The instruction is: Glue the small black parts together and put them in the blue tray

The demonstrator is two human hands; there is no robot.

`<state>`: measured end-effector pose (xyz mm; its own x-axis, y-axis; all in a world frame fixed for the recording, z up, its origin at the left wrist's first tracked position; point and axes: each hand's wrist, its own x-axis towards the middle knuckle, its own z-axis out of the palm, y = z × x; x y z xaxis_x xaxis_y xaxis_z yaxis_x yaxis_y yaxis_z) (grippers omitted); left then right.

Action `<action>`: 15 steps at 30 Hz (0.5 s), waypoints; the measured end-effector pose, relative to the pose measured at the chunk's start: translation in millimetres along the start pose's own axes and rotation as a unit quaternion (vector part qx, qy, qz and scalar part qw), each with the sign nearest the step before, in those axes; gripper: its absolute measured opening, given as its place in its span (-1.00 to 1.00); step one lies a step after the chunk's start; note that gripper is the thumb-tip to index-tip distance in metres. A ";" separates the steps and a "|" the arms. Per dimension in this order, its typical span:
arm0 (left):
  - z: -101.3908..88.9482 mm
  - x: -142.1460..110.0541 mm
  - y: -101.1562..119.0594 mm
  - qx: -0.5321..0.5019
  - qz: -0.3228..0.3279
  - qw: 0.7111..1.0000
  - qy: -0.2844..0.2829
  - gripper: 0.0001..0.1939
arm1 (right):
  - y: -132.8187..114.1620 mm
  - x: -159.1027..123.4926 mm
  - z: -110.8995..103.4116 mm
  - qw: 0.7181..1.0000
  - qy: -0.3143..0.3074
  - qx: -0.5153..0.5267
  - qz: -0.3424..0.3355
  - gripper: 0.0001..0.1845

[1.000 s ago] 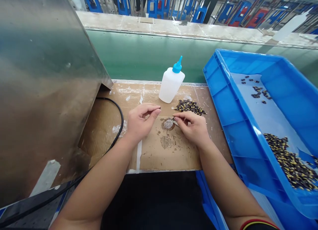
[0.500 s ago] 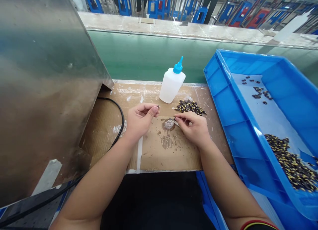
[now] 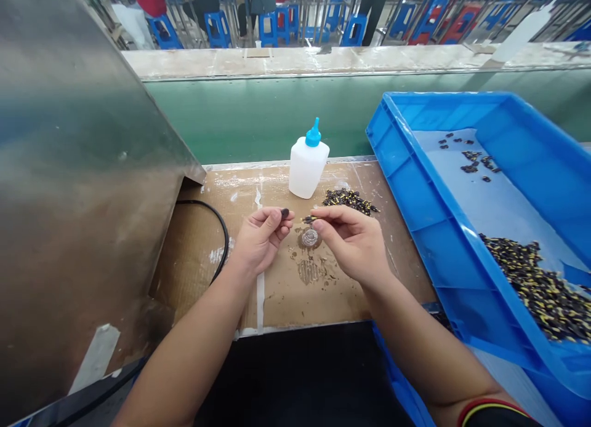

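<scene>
Between the thumb and fingers of my left hand is a small dark, rounded piece. My right hand pinches a small black-and-yellow part, its tip pointing left toward the other hand. The two pieces are apart. Just below the right fingertips, a small round clear dish sits on a stained cardboard sheet. Behind my right hand lies a heap of black-and-yellow parts. A white squeeze bottle with a blue nozzle stands upright beyond both hands.
A blue crate on the right holds many more black-and-yellow parts and a few dark pieces on a white sheet. To the left rise a metal housing and a black cable. A green belt runs behind; people are farther back.
My right hand has lifted the black-and-yellow part away from the clear dish. My left hand has turned, showing more of the dark piece. The camera view has shifted slightly.
</scene>
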<state>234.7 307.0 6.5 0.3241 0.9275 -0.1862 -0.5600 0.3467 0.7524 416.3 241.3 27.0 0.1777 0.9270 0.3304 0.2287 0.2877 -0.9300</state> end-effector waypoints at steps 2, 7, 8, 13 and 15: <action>1.6 -0.1 -0.6 0.000 0.002 1.000 0.004 -0.54 | 1.9 -0.8 8.7 0.998 0.019 -0.017 -0.052 -0.84; 4.0 -0.5 -0.6 0.005 0.023 0.999 0.023 -0.53 | 15.2 -5.8 20.4 0.966 0.058 -0.090 -0.235 -0.76; 4.0 -0.7 -0.7 0.007 0.025 0.999 0.019 -0.54 | 16.7 -7.0 21.0 0.963 0.061 -0.096 -0.244 -0.74; 3.0 -1.6 -3.4 0.010 0.035 0.999 0.003 -0.60 | 17.9 -10.1 22.3 0.948 0.081 -0.146 -0.271 -0.74; 3.1 -1.9 -4.8 0.011 0.039 0.999 -0.001 -0.62 | 17.6 -10.3 23.1 0.944 0.083 -0.156 -0.280 -0.76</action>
<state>239.1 303.2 5.2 0.2813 0.9514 -0.1252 -0.5671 0.2701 0.7781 396.3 242.4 3.5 0.0866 0.5930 0.8005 0.5976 0.6121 -0.5180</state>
